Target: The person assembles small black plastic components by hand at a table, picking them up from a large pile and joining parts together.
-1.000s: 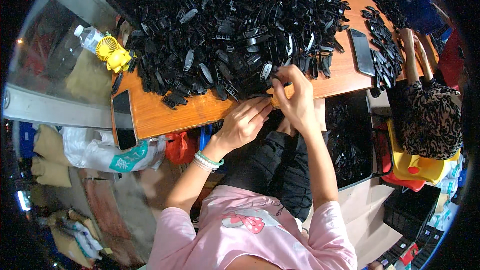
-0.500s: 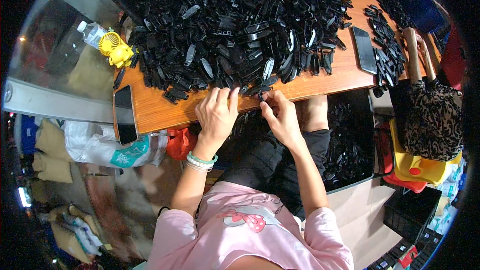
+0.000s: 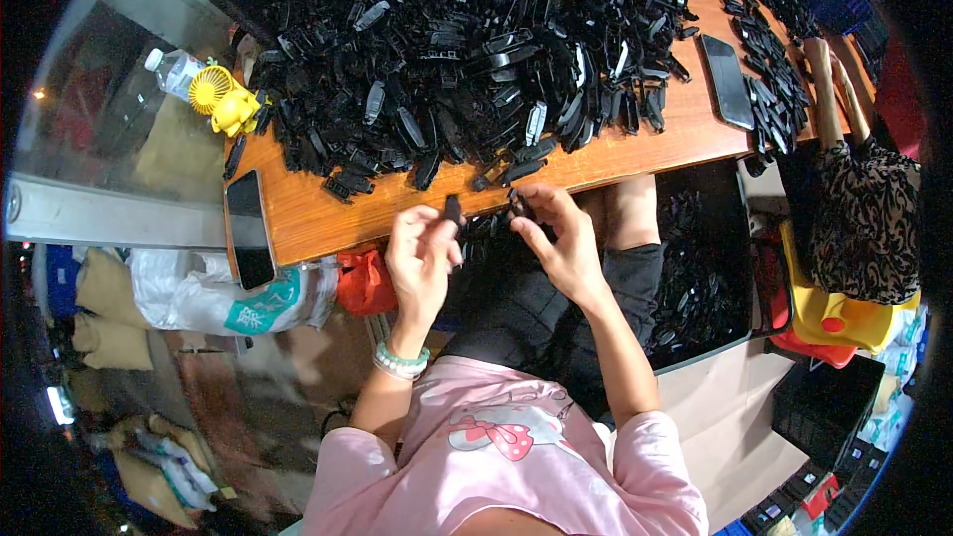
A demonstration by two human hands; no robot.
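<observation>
My left hand [image 3: 421,260] is at the front edge of the table, its fingers closed on a small black plastic piece [image 3: 453,206] that sticks up from the fingertips. Across from it, my right hand [image 3: 562,238] pinches another small black part [image 3: 517,204] between thumb and forefinger. The two pieces are apart. Just beyond my hands, a large heap of black plastic parts [image 3: 437,89] spreads over the wooden table [image 3: 298,216]. A few loose parts [image 3: 521,171] lie at the heap's near edge.
Phones lie at the left corner [image 3: 250,228] and at the right [image 3: 728,81]. A yellow fan [image 3: 226,101] and clear bottle [image 3: 177,71] stand far left. Below the table, at right, a black tray [image 3: 747,290] contains more parts. Another person's arm [image 3: 824,89] rests by a second heap.
My left hand has drawn back toward me from the heap's edge and now has a black piece in its fingers. My right hand still pinches its part, nearly in place.
</observation>
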